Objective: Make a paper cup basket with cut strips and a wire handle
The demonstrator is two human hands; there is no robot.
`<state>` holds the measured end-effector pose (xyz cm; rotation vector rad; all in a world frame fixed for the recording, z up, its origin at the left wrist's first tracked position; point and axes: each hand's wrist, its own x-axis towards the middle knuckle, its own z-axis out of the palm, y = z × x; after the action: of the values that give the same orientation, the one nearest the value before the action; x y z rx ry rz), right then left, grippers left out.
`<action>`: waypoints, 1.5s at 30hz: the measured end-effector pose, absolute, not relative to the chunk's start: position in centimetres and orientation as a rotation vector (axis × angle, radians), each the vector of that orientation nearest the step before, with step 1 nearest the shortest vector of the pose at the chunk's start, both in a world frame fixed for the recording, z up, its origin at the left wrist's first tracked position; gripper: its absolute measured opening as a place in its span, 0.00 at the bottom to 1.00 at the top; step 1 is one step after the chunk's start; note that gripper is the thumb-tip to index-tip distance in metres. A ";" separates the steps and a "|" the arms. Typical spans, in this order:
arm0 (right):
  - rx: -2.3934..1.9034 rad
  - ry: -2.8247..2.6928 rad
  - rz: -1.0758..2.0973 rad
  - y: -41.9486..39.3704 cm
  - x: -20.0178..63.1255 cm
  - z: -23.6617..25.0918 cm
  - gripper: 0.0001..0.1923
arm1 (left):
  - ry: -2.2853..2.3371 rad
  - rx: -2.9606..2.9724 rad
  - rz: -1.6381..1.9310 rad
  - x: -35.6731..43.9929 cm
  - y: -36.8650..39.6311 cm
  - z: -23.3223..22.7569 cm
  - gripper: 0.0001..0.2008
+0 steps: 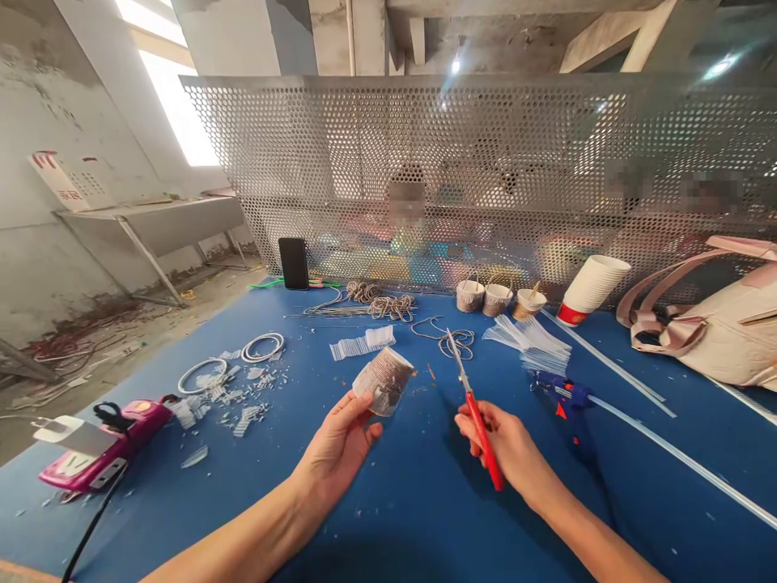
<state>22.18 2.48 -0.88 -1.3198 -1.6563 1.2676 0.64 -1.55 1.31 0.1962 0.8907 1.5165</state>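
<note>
The left hand (349, 429) is gripping a cord-wrapped paper cup (387, 380), thumb lying on the wrapped wall and fingers curling beneath. The cup is tilting in the air above the middle of the bench (236, 502), midway between its left and right edges. The right hand (498, 441) is closing around the handles of red-handled scissors (473, 403); their blades are pointing toward the far edge and appearing nearly together. The blade tips are overlapping a loose loop of cord (434, 330) in the view, though whether they are touching it I cannot tell.

The cup is probably weighing very little, its paper wall giving under a hard squeeze while the wound cord is adding stiffness and a rough, non-slip surface. A light hold around the wrapped side, away from the rim and any loose cord end, is looking safest.

Toward the far edge, three small cord-trimmed cups (498, 300) are standing in a row, with a leaning stack of paper cups (595, 285) nearer the far right corner. A blue hot-glue gun (555, 387) is lying toward the right edge, near some clear plastic strips (537, 344). By the left edge, a pink power strip (130, 425) is resting beside scattered white scraps (246, 419)
</note>
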 end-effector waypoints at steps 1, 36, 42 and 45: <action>-1.303 -1.739 1.163 2.4 22.2 -1.0 0.16 | 0.885 0.203 1.517 0.7 -1.5 1.2 0.11; -0.827 -2.223 -0.331 2.4 22.0 -2.6 0.11 | 0.987 0.490 1.521 1.0 -2.2 1.5 0.15; -0.806 -2.232 -0.291 2.5 22.1 -2.6 0.11 | 1.021 0.531 1.505 1.0 -2.1 1.5 0.15; -0.813 -2.241 -0.244 2.4 22.0 -2.8 0.10 | 1.037 0.549 1.499 1.0 -2.1 1.5 0.15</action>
<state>21.98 2.42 -2.83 -0.8134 -2.2410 -0.2436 1.02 -2.08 1.52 0.5490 1.0368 1.4990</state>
